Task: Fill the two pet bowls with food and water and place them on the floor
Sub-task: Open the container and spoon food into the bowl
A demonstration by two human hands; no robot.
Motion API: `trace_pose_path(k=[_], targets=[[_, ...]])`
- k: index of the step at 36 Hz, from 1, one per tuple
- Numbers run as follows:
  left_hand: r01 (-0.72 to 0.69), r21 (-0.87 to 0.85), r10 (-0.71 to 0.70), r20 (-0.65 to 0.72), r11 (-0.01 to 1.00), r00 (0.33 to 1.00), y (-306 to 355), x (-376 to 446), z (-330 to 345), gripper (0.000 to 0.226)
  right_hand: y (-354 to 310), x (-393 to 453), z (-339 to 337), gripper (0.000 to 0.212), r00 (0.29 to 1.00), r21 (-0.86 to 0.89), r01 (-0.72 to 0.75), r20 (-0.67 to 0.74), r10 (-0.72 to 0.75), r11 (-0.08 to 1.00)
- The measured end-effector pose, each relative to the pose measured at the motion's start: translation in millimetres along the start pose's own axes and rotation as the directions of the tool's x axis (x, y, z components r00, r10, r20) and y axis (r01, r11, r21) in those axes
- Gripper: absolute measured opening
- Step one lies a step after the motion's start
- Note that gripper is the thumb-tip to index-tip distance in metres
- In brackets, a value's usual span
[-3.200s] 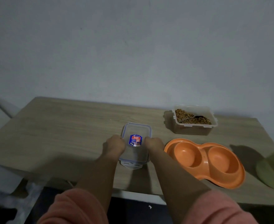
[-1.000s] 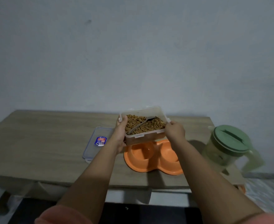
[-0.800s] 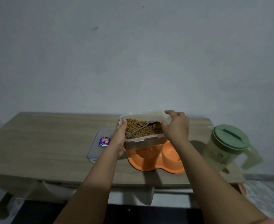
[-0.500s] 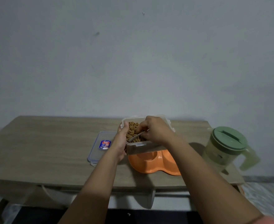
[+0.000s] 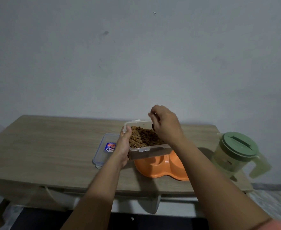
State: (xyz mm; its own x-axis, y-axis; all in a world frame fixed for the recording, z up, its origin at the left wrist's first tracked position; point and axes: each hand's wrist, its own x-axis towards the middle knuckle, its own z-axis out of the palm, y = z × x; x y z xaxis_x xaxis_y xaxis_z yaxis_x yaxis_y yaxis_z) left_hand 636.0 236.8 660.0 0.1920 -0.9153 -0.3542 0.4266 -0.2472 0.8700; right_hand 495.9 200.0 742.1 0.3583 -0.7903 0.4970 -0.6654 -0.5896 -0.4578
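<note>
My left hand (image 5: 124, 147) grips the left end of a clear plastic container (image 5: 150, 151) full of brown pet kibble (image 5: 142, 137) and holds it above the orange double pet bowl (image 5: 161, 166) on the wooden table (image 5: 53, 146). My right hand (image 5: 165, 124) is raised over the kibble with its fingers curled round the handle of a scoop, most of which the hand hides. Both wells of the bowl that show look bare. A pale green pitcher (image 5: 236, 153) with a green lid stands at the table's right end.
The container's clear lid (image 5: 105, 149) with a blue label lies flat on the table left of my left hand. A plain grey wall rises behind the table. Patterned floor shows at the lower right, past the table's edge.
My right hand left the container's right end, reached into the kibble, took the scoop's handle and lifted it. My left hand kept the container above the bowl.
</note>
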Motion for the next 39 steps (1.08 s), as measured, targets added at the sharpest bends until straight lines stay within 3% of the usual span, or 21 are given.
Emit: trace_pose_path(k=[3,6,9,15,19,23,31,37,39], targets=[[-0.022,-0.018,0.021,-0.054,1.0,0.998,1,-3,-2,0.056,4,2,-6,0.023,0.99,0.087,-0.097,-0.098,0.105,0.992],[-0.034,0.038,0.037,-0.086,0.999,0.996,-6,4,-9,0.087,9,0,-6,0.027,0.959,0.159,-0.213,-0.156,0.238,0.964],[-0.055,0.048,0.06,-0.116,0.997,0.991,-12,13,-16,0.095,14,-2,-5,0.031,0.907,0.217,-0.344,-0.173,0.383,0.913],[-0.114,0.044,0.119,-0.124,0.993,0.985,-3,-2,-9,0.073,21,-2,2,0.034,0.781,0.338,-0.557,-0.097,0.617,0.758],[-0.125,0.034,0.128,-0.119,0.992,0.985,-9,2,-11,0.1,23,-4,9,0.033,0.695,0.408,-0.656,0.001,0.719,0.635],[-0.121,0.057,0.127,-0.138,0.991,0.982,-12,7,-13,0.105,25,-7,15,0.038,0.653,0.43,-0.699,0.056,0.756,0.571],[-0.134,0.155,0.166,-0.214,0.979,0.963,-12,-2,-11,0.067,30,-13,21,0.032,0.558,0.535,-0.731,0.111,0.823,0.424],[-0.133,0.093,0.153,-0.266,0.987,0.952,-23,2,-18,0.091,37,-15,25,0.03,0.462,0.624,-0.738,0.188,0.867,0.258],[-0.13,0.082,0.149,-0.294,0.988,0.944,-25,1,-18,0.073,38,-16,28,0.027,0.441,0.647,-0.731,0.204,0.874,0.218]])
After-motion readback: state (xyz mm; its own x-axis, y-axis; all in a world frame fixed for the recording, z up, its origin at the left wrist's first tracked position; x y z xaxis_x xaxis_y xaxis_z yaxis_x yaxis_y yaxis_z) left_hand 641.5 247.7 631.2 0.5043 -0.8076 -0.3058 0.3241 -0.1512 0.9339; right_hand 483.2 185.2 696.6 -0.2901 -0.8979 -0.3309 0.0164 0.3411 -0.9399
